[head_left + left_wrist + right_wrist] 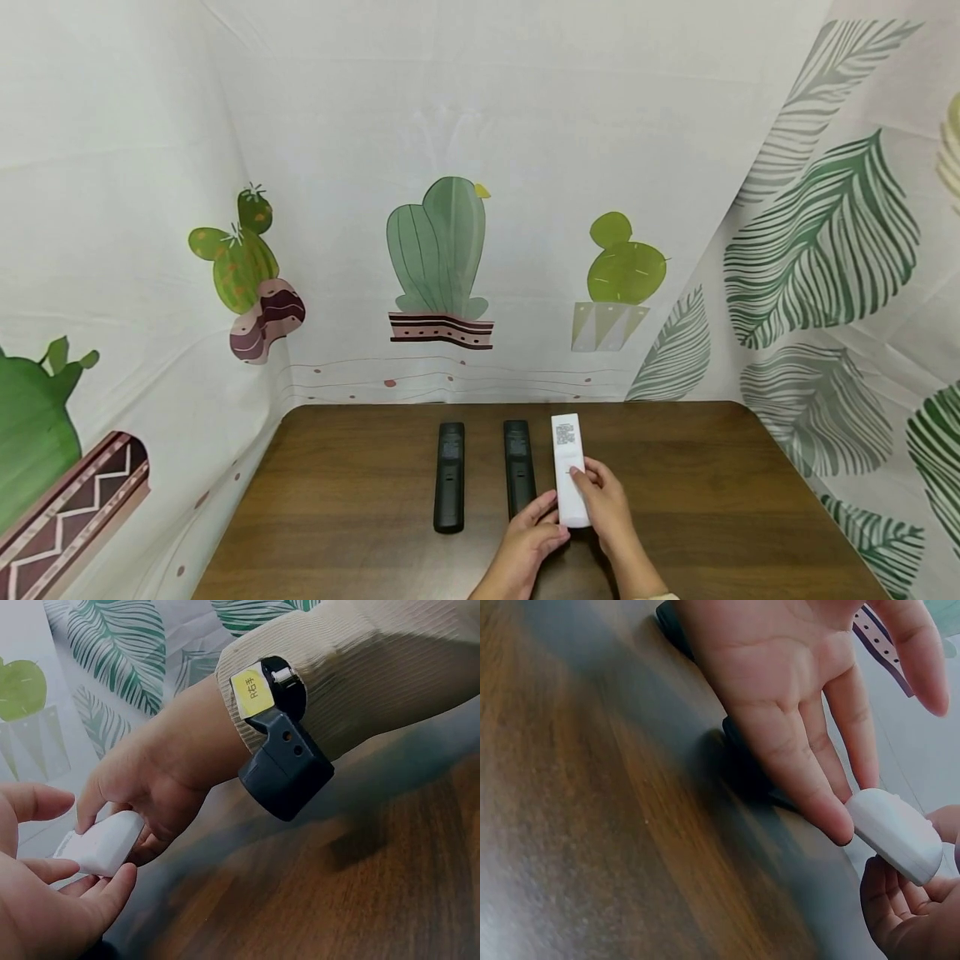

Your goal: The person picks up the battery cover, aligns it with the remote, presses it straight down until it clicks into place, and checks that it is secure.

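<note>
A white remote control (567, 454) is held above the table, its labelled back facing up in the head view. My right hand (609, 510) grips it from the right side, thumb on the back and fingers curled beneath. At its lower left edge is my left hand (525, 543), whose extended fingers touch the near end. In the left wrist view, the left hand (56, 889) has its thumb and fingers spread around the rounded end of the remote. Left of the hands lies a black remote control (519, 462), partly covered at its near end by the left hand.
Another black remote control (450, 479) lies farther left, roughly parallel to the first. Both are on the brown wooden table (337, 500). A white cloth (525, 125) printed with cacti and leaves hangs behind and beside the table.
</note>
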### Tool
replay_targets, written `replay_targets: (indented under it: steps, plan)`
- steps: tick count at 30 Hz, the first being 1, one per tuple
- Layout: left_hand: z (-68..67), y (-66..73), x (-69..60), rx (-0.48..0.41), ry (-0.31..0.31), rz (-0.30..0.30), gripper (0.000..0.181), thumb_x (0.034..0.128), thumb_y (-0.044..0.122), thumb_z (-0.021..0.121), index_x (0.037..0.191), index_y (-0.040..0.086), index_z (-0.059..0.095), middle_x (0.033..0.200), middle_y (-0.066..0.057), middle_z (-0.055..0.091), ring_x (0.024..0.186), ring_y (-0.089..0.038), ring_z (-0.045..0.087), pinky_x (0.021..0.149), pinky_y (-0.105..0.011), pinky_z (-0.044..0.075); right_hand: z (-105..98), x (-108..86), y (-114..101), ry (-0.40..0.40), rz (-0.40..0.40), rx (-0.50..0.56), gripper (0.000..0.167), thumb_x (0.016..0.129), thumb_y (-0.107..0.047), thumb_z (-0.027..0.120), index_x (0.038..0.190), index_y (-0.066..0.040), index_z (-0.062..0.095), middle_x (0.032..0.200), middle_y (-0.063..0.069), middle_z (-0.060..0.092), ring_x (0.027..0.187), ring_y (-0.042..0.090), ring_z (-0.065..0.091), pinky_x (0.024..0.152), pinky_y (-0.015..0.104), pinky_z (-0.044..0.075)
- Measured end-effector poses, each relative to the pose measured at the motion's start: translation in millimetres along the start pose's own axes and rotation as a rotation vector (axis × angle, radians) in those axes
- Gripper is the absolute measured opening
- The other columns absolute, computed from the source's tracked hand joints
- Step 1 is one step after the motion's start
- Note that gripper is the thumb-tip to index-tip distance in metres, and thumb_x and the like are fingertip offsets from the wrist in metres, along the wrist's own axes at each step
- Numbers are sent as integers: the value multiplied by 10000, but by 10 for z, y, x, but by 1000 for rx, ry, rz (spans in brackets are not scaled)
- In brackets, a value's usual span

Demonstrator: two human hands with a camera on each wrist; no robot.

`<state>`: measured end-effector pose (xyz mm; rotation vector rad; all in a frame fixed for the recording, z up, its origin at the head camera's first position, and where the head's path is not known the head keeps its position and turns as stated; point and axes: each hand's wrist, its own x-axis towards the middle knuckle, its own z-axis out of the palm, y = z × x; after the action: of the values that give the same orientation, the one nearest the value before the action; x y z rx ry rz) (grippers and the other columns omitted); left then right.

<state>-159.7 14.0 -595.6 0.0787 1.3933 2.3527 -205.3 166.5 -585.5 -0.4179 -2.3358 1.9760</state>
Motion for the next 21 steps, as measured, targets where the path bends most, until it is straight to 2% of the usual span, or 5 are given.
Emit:
replay_targets:
  steps: [6, 21]
  plan:
    - [-7, -39, 7, 13, -6, 10, 734, 868, 27, 599, 1515, -133, 294, 1586, -308, 325, 1395, -307, 455, 1063, -391, 482, -18, 29, 37, -8, 14, -14, 477, 993, -216, 613, 1390, 34, 528, 1198, 233, 657, 845, 156, 620, 676, 275, 516]
    - [9, -102, 18, 35, -23, 8, 684, 900, 27, 570, 1509, -139, 306, 1588, -323, 312, 1475, -392, 354, 1056, -356, 474, -78, 80, 80, -24, 2, -36, 492, 1020, -211, 566, 1409, 79, 488, 1221, 268, 645, 871, 134, 608, 689, 266, 504]
